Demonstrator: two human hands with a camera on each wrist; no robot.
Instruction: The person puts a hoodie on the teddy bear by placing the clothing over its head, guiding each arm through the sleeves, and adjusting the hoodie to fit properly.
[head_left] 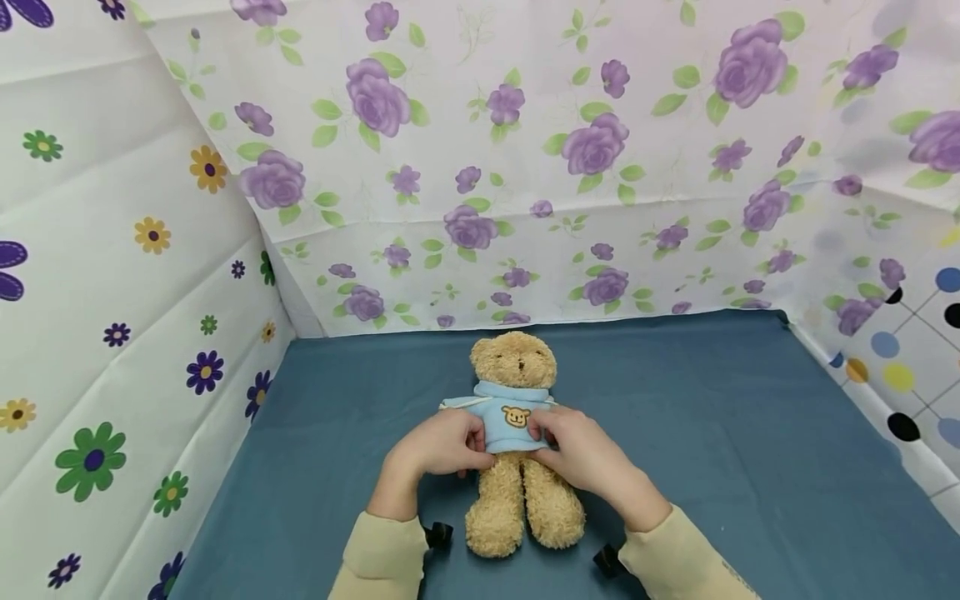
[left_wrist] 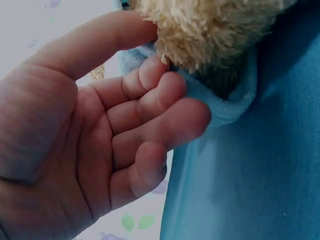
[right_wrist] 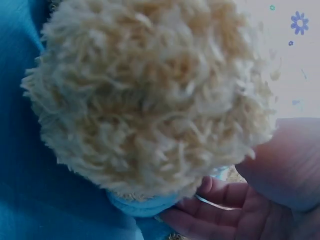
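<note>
A tan plush teddy bear [head_left: 498, 508] lies on its back, head away from me, in a light blue sweater [head_left: 495, 421] with a small bear-face patch. My left hand [head_left: 442, 446] holds the sweater's hem at the bear's left side as I look at it; in the left wrist view, thumb and curled fingers [left_wrist: 170, 122] are at the hem beside the fur. On the other side, my right hand [head_left: 588, 450] pinches the hem near the patch. A furry foot [right_wrist: 150, 100] fills much of the right wrist view and hides part of that grip.
The bear lies on a blue cloth [head_left: 712, 433] covering the table. Behind it rises a white sheet with purple roses [head_left: 468, 225]. A flower-print sheet [head_left: 90, 333] borders the left, and a dotted sheet [head_left: 900, 375] the right. Black straps [head_left: 438, 535] show at both wrists.
</note>
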